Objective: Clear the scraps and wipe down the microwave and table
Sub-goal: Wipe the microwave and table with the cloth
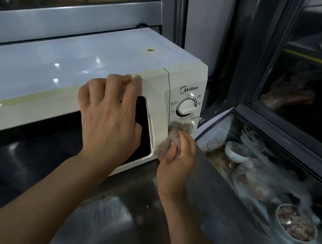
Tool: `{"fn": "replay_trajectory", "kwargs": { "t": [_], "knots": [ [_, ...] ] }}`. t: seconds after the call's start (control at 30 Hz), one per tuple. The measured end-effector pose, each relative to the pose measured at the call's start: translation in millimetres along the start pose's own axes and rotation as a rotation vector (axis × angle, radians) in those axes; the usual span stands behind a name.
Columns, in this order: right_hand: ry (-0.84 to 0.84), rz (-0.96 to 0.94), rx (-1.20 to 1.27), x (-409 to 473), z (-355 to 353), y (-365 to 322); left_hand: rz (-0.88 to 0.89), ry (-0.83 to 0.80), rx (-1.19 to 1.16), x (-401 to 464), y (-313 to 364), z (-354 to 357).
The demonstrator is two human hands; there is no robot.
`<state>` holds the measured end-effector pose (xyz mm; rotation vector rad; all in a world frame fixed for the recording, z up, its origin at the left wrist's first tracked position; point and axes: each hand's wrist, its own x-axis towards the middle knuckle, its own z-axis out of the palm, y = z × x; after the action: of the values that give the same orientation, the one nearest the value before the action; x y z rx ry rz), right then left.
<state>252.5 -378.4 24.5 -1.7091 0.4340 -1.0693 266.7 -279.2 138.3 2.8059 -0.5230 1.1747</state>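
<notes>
The right hand [178,160] grips a bunched cloth [172,139] against the lower dial of the microwave [103,55]'s panel, just beyond it; the left hand [108,116] lies flat-fingered on the door, bracing; the steel table [117,217] carries both; a brown scrap [150,50] lies farther back on the top; glass cabinets stand rightward.

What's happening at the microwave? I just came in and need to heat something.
A person is wiping it down. The right hand grips a bunched grey-brown cloth against the microwave control panel, by the lower knob. The left hand rests on the door's upper right, fingers over its top edge. A small brown speck sits on the microwave's top.
</notes>
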Motion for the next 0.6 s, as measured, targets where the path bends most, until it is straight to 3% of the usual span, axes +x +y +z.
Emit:
{"fn": "replay_trajectory", "kwargs": {
  "t": [0.13, 0.33, 0.53, 0.6],
  "knots": [
    [0.003, 0.057, 0.009, -4.9, 2.1, 5.9, -0.001, -0.021, 0.009, 1.1, 2.2, -2.4],
    [-0.134, 0.39, 0.026, -8.4, -5.2, 31.7, -0.001, -0.034, 0.012, 0.9, 3.4, -4.6],
    [-0.085, 0.067, 0.198, 15.2, -8.4, -11.4, -0.004, -0.015, 0.02, 0.6, 3.4, -4.1],
    [-0.11, 0.044, 0.19, 14.0, -7.6, -7.8, -0.006, -0.001, 0.019, 0.6, 3.9, -3.1]
  ]
}}
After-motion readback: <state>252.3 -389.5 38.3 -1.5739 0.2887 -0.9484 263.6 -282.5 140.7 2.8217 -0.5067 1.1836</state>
